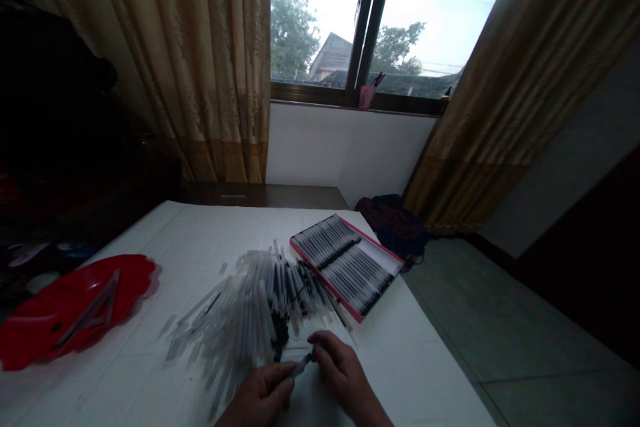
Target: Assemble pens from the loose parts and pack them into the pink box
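My left hand [263, 395] is closed near the table's front edge, pinching the pale barrel of a pen [301, 365]. Meeting it from the right, my right hand [343, 372] has its fingertips closed on the pen's dark end. Just beyond both hands spreads a loose pile of clear plastic tubes [243, 320]. Small black pieces [280, 332] lie at its near right side, and dark-tipped pens [295, 280] at its far right. Behind my right hand, a pink-edged box [381, 256] holds two rows of black-ended pens laid side by side.
A red scalloped tray [125, 273] with a clear plastic piece in it sits at the table's left. The white table [200, 227] ends on the right above a tiled floor [465, 293]. Dark cloth [395, 223] lies beyond its far right corner.
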`<action>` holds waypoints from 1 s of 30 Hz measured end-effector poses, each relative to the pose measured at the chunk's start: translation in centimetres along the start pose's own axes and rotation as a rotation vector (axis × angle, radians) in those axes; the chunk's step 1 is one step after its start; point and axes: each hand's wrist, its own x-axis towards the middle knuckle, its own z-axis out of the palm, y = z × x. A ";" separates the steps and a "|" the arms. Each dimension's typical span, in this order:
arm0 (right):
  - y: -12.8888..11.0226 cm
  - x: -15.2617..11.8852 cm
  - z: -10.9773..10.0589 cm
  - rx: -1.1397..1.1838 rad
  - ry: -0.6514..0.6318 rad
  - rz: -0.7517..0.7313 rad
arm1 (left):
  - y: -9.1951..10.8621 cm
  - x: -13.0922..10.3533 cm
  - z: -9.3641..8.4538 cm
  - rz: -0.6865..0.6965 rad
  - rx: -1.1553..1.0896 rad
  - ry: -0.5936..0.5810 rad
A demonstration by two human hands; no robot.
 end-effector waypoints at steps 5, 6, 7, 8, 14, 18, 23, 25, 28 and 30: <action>0.1 0.1 -0.4 0.056 -0.048 -0.028 | -0.5 0.1 -0.1 0.025 -0.012 -0.037; 0.1 0.1 -0.3 0.025 -0.043 -0.019 | -0.4 0.1 -0.1 0.029 -0.008 -0.037; 0.1 0.2 -0.1 -0.015 -0.035 -0.004 | -0.4 0.0 -0.1 0.029 0.005 -0.033; 0.1 0.2 0.0 -0.059 -0.025 0.011 | -0.3 0.0 -0.1 0.027 0.022 -0.025; 0.1 0.2 0.5 -0.102 0.015 0.014 | -0.7 0.2 -0.1 -0.008 0.102 0.010; 0.3 0.0 0.0 0.054 -0.043 -0.009 | -1.3 0.4 -0.1 -0.025 0.125 0.030; 0.2 0.2 0.1 -0.013 -0.018 0.021 | -0.5 0.1 -0.1 -0.020 0.138 0.015; 0.1 0.3 0.5 -0.098 0.019 0.060 | -0.2 0.0 0.0 -0.013 0.109 0.016; -0.2 0.4 0.9 -0.187 0.062 0.087 | -0.5 0.1 0.1 -0.039 0.062 0.048; -0.5 0.3 1.0 -0.145 0.068 0.070 | -1.0 0.2 0.1 -0.056 0.031 0.073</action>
